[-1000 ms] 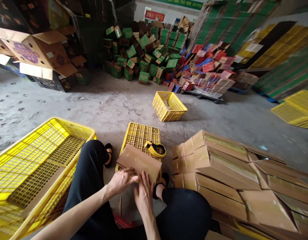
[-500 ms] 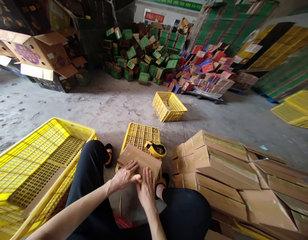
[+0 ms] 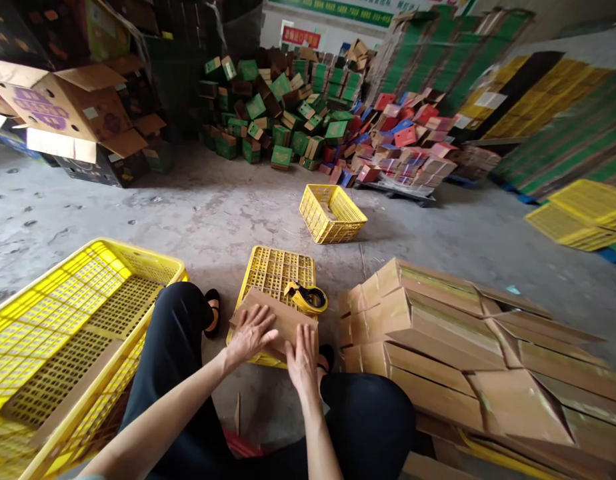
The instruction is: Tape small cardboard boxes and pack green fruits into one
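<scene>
A flat piece of brown cardboard [image 3: 283,315] lies on an upturned yellow crate [image 3: 281,267] between my knees. My left hand [image 3: 251,331] rests on its left part, fingers spread. Toward its right end my right hand [image 3: 303,357] presses down with the fingers stretched out flat. Neither hand grips anything. Just behind the cardboard, at the crate's right edge, sits a yellow and black tape dispenser [image 3: 308,298].
A large yellow crate [image 3: 153,257] with a cardboard piece inside stands at my left. Stacked folded cartons [image 3: 438,327] are close on my right. Ahead, a smaller yellow crate [image 3: 333,220] stands on the concrete floor, before piles of green boxes [image 3: 281,157] and red boxes [image 3: 405,137].
My hands have moved apart over the cardboard, the left going leftward and the right a little to the right. The view has shifted slightly. The tape dispenser stays in place.
</scene>
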A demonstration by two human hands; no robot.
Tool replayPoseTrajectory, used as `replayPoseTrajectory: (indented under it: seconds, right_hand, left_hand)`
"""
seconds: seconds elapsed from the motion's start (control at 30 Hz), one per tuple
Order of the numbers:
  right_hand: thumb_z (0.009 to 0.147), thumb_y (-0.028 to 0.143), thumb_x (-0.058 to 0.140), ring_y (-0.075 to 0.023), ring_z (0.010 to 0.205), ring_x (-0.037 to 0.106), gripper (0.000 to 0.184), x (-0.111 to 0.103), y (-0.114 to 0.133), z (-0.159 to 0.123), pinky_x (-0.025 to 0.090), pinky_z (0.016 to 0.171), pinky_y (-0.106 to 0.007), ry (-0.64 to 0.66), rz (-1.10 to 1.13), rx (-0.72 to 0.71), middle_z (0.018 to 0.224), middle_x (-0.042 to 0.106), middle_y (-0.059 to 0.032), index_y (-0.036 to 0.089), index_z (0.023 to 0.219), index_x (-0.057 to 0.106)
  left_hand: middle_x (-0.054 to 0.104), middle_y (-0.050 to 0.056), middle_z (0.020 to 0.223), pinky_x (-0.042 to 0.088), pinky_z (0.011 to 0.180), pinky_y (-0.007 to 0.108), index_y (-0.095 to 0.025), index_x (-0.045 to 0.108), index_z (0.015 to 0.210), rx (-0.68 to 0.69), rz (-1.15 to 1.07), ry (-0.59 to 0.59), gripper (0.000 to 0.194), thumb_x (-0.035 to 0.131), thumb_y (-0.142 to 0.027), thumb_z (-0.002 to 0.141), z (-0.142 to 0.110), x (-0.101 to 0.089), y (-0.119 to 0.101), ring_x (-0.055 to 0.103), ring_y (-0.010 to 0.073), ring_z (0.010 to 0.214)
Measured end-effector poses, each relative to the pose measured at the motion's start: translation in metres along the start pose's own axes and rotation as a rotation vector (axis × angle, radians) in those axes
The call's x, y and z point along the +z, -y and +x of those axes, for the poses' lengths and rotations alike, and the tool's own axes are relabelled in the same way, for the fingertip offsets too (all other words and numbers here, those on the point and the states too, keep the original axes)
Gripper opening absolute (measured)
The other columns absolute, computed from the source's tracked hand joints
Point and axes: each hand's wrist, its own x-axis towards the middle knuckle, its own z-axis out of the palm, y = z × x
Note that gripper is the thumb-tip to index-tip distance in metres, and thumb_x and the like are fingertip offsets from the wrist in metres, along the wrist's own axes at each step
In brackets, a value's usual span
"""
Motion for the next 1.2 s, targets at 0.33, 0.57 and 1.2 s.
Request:
replayPoseTrajectory:
  seconds: [0.33,0.57,1.2]
  right_hand:
    - [0.110,0.045,0.021,-0.0424,0.163,0.018,0.069,-0.011,0.009,0.009,0.031,0.121,-0.070,-0.025,-0.067,0.239,0.175,0.024,-0.0225,0.011,0.168,0.030]
    - [0.107,0.036,0.035,-0.0450,0.161,0.021,0.063,-0.011,0.039,0.013,0.024,0.121,-0.074,-0.003,-0.159,0.177,0.177,0.022,-0.0205,0.020,0.168,0.032]
    - [0.110,0.045,0.033,-0.0426,0.163,0.020,0.064,-0.021,0.050,-0.007,0.024,0.122,-0.074,0.069,-0.160,0.117,0.176,0.022,-0.0203,0.018,0.168,0.031]
  left_hand:
    - [0.042,0.022,0.166,0.035,0.121,0.068,-0.021,0.052,0.158,-0.131,0.073,-0.129,0.070,0.046,-0.066,0.104,0.017,0.008,0.024,0.035,0.0431,0.157]
    - [0.042,0.023,0.167,0.033,0.120,0.071,-0.022,0.058,0.154,-0.069,0.030,-0.090,0.074,0.054,-0.071,0.099,0.021,0.023,-0.021,0.033,0.0488,0.156]
    - [0.045,0.017,0.166,0.040,0.118,0.066,-0.025,0.056,0.155,-0.149,0.074,-0.089,0.065,0.045,-0.065,0.106,0.001,-0.005,0.032,0.039,0.0444,0.154]
